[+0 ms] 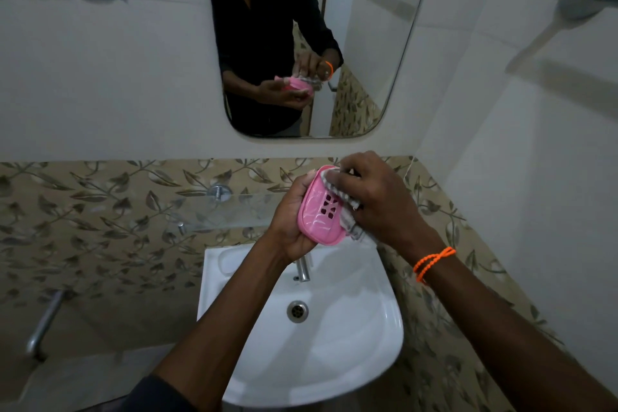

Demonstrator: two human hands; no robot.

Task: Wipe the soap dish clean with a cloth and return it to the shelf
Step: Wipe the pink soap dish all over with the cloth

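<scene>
Bathroom tiling with a leaf pattern runs behind a white basin (254, 375), and a glass shelf (214, 211) is fixed to the wall just above it, below the mirror (368, 43).

We hold the pink soap dish (317, 214) in the air over the basin, near the shelf but clear of it. Our left hand (294, 227) cups the dish from behind and below, fingers curled around its far edge, with the slotted face tilted toward us. Our right hand (371, 197) comes in from the right, wrist raised, fingers bent and closed on a grey striped cloth (347, 214), pressing it against the dish's right rim.

Risks from this position:
- The dish appears glossy, possibly wet; firm rubbing against a light grip could twist it loose and drop it into the basin or onto the tap (302, 267).
- The cloth covers only the right rim; the slots and left side could be left unwiped.
- The shelf is glass; setting the dish down hard could knock it.
</scene>
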